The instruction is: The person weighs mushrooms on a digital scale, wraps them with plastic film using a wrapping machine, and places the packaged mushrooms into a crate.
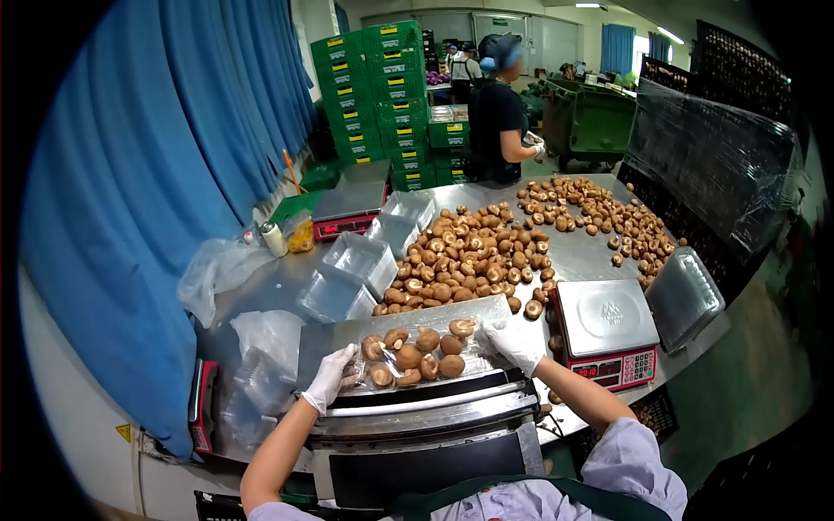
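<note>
Brown mushrooms lie grouped in what looks like a clear plastic tray, with glossy clear film around it, on the metal wrapping machine in front of me. My left hand, in a white glove, is closed at the left end of this tray, fingers curled against its edge. At the right end my gloved right hand pinches the clear plastic film, its fingertips just beyond the mushrooms. The tray's rim is hard to make out through the shine.
Loose mushrooms are heaped behind the machine. A weighing scale stands to the right, beside stacked clear trays. More clear trays sit left, near another scale. A co-worker stands past the table near green crates.
</note>
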The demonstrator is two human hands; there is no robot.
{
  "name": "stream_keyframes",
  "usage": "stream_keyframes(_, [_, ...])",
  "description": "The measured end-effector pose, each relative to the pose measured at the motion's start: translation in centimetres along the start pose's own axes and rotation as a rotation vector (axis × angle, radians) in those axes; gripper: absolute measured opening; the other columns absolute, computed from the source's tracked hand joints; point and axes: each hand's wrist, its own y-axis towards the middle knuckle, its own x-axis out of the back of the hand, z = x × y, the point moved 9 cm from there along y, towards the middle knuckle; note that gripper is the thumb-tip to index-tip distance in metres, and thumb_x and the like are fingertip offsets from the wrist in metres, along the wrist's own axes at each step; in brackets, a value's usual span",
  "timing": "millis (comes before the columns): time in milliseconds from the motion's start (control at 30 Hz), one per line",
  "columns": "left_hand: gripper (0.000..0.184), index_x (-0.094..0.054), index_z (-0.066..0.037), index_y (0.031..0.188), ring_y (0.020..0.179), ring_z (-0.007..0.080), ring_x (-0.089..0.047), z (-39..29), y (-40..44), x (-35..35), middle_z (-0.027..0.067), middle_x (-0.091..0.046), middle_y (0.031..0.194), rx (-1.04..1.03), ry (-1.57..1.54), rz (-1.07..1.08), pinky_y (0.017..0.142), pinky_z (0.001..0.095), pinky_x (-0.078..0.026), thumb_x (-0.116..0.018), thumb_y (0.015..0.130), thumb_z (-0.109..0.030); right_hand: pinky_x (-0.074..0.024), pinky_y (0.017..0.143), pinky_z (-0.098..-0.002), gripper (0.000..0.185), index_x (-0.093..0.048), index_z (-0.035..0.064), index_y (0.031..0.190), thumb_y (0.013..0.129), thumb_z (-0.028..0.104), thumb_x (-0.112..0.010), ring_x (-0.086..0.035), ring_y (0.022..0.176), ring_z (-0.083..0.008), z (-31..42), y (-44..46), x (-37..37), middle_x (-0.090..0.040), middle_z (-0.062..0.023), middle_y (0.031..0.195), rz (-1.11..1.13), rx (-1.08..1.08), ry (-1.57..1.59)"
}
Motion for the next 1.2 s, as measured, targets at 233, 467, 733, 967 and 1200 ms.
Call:
stream_keyframes(233, [0.038,-0.059,-0.001,0.115,0.088,0.0201,-0.064,-1.8,-0.1,1.1,0.0121,-0.065,0.109,-0.278,0.332,-0.260,0.076,0.0302,-0.052,-0.062,0.087,-0.027,-0.0492,0.072,-0.0442,0.029,-0.062,-0.0047,0.080,0.085,0.023,-0.054,-0.063,0.077,-0.0365,8.7,-5.6,0.5,-0.064,-0.0256,0.081,-0.285,0.448,-0.760])
stream_keyframes(467, [0.053,-0.065,0.000,0.088,0.092,0.0365,-0.062,-2.3,0.0,-1.2,0.0238,-0.065,0.089,-0.166,0.937,-0.283,0.081,0.0439,-0.046,-0.044,0.090,-0.048,-0.0485,0.072,-0.0471,0.031,-0.063,-0.0021,0.083,0.085,0.027,-0.052,-0.062,0.074,-0.0419,3.9,-3.1,-0.2,-0.062,-0.0260,0.075,-0.088,0.163,-0.554])
stream_keyframes(733, [0.025,-0.051,0.002,0.076,0.049,0.0115,-0.042,3.6,-16.7,-2.6,0.0073,-0.043,0.054,-0.746,0.397,-0.379,0.045,0.0320,-0.034,-0.046,0.095,-0.014,-0.0459,0.057,-0.0448,0.019,-0.053,0.0024,0.087,0.094,0.019,-0.050,-0.060,0.067,-0.0405,4.1,-18.9,0.6,-0.059,-0.0238,0.073,0.043,0.224,-0.444])
stream_keyframes(967, [0.033,-0.058,0.000,0.076,0.049,0.0286,-0.060,16.1,-20.6,-2.8,0.0158,-0.055,0.054,-0.185,0.616,-0.440,0.048,0.0392,-0.044,-0.047,0.094,-0.024,-0.0483,0.062,-0.0519,0.024,-0.052,0.0050,0.089,0.094,0.028,-0.046,-0.060,0.068,-0.0436,-2.3,-26.0,-2.8,-0.060,-0.0249,0.069,0.290,-0.023,-0.594])
stream_keyframes(1200, [0.037,-0.060,0.000,0.075,0.055,0.0298,-0.060,13.3,-20.8,-2.1,0.0179,-0.058,0.059,-0.103,0.701,-0.482,0.054,0.0397,-0.046,-0.052,0.092,-0.032,-0.0485,0.070,-0.0499,0.034,-0.059,-0.0008,0.093,0.094,0.030,-0.045,-0.061,0.076,-0.0433,-0.3,-23.3,-2.3,-0.062,-0.0267,0.077,0.513,-0.087,-0.580])
